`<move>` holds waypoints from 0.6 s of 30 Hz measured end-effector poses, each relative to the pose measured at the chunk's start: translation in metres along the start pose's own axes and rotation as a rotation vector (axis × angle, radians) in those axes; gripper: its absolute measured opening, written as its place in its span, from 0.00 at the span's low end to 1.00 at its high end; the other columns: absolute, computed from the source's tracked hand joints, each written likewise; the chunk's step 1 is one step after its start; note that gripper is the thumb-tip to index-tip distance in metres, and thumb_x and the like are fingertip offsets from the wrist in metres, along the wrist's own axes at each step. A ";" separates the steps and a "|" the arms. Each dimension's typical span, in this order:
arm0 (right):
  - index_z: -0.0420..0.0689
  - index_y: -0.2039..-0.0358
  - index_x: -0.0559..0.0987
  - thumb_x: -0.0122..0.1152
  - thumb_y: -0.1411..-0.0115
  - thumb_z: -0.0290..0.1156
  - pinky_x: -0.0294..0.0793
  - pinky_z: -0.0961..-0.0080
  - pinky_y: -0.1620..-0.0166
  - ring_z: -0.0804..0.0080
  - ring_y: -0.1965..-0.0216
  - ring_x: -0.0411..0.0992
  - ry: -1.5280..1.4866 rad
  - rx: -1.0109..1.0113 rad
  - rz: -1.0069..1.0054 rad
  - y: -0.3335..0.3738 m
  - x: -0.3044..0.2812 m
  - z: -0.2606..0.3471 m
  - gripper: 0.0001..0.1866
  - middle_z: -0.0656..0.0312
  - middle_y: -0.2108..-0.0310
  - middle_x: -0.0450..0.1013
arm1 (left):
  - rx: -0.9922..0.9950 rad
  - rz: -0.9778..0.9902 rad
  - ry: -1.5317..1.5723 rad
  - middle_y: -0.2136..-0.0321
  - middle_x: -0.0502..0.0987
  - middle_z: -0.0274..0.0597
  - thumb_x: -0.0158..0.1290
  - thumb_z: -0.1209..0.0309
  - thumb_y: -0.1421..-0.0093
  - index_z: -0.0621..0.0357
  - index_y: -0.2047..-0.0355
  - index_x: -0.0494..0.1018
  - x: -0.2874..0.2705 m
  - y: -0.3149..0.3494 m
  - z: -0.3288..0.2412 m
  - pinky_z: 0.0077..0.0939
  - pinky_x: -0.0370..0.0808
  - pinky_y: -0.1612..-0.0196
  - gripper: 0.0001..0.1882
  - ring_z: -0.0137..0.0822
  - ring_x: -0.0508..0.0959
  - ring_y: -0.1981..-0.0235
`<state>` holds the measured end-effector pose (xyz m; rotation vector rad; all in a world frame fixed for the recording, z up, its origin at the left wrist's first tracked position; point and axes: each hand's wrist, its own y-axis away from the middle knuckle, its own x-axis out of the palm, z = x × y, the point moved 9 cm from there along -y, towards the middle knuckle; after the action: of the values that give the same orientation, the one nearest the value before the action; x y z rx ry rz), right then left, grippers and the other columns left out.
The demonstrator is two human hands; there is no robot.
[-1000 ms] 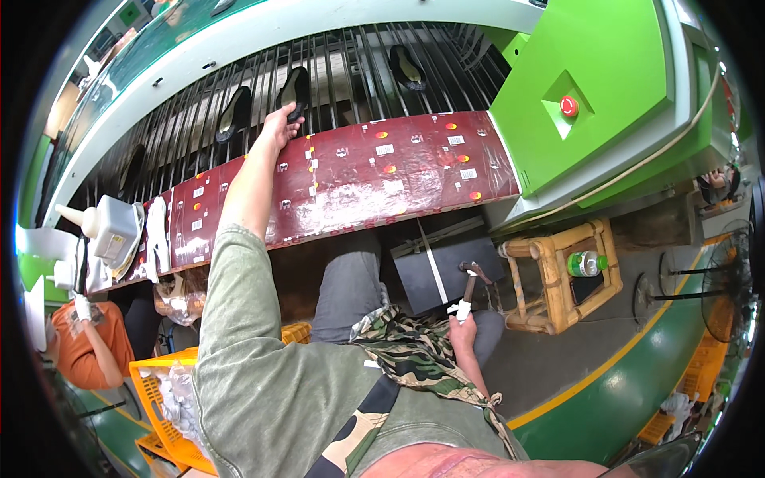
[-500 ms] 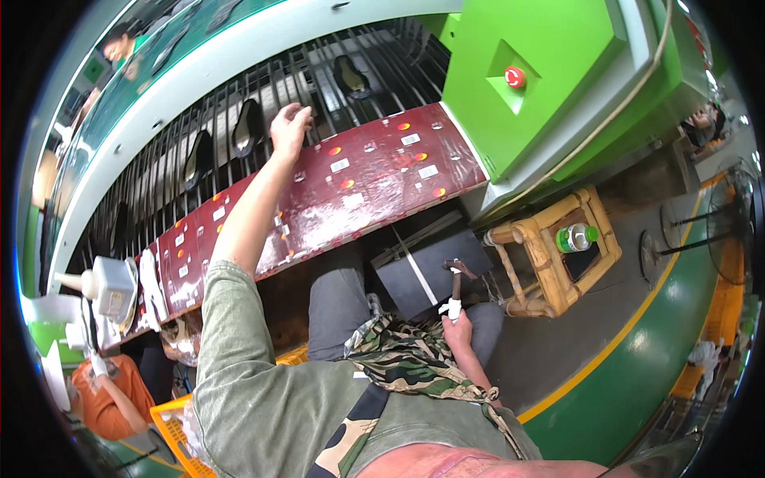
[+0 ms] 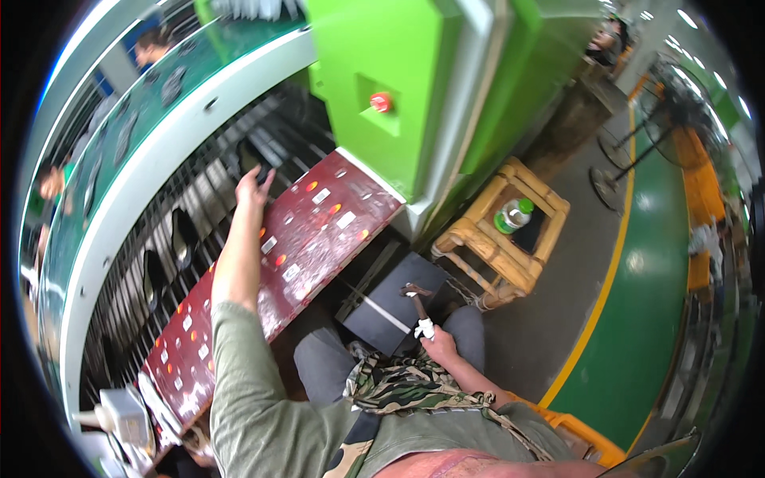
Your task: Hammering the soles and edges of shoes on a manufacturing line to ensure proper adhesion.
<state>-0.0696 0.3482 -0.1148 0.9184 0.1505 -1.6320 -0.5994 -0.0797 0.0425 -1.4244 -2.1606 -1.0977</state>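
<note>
My left hand (image 3: 253,186) reaches over the slatted conveyor, its fingers apart at the near end of a dark shoe (image 3: 250,153). Whether the fingertips touch that shoe, I cannot tell. Two more dark shoes (image 3: 183,237) lie on the bars to the left. Low by my right thigh, my right hand (image 3: 440,347) is closed around a hammer (image 3: 417,306), gripping it below a white wrapping, with the head pointing up and away from me. Between my knees stands a dark block (image 3: 396,303) with a pale strap across it.
A maroon covered ledge (image 3: 307,247) runs along the conveyor's near side. Right of it rises a green machine housing (image 3: 390,48) with a red button (image 3: 381,102). A bamboo stool (image 3: 510,271) holds a green-capped bottle (image 3: 513,215). White plastic bottles (image 3: 123,414) stand at lower left.
My view has turned to the right. My left hand has moved across to the rightmost shoe, its fingers now spread wider. My right hand still holds the hammer low.
</note>
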 end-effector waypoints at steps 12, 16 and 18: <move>0.42 0.57 0.76 0.63 0.45 0.40 0.75 0.50 0.53 0.44 0.56 0.77 -0.005 -0.018 0.007 0.002 0.000 0.001 0.19 0.44 0.60 0.78 | -0.108 0.317 -0.421 0.67 0.79 0.49 0.51 0.74 0.44 0.66 0.58 0.71 -0.079 0.271 -0.034 0.30 0.82 0.73 0.13 0.42 0.80 0.73; 0.43 0.56 0.76 0.64 0.45 0.40 0.75 0.51 0.51 0.45 0.54 0.76 0.007 -0.019 0.018 -0.002 0.007 -0.005 0.20 0.47 0.59 0.78 | -0.148 0.341 -0.450 0.68 0.79 0.53 0.54 0.72 0.46 0.62 0.61 0.72 -0.095 0.399 -0.007 0.27 0.77 0.78 0.12 0.41 0.78 0.77; 0.43 0.56 0.76 0.64 0.45 0.40 0.75 0.51 0.51 0.45 0.54 0.76 0.000 -0.025 0.015 -0.002 0.006 -0.003 0.19 0.47 0.59 0.78 | -0.254 0.302 -0.429 0.68 0.79 0.60 0.55 0.71 0.47 0.63 0.63 0.73 -0.113 0.449 0.026 0.26 0.77 0.78 0.12 0.42 0.78 0.79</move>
<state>-0.0694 0.3457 -0.1212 0.8986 0.1638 -1.6130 -0.1483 -0.0408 0.1422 -2.1902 -2.0163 -1.0532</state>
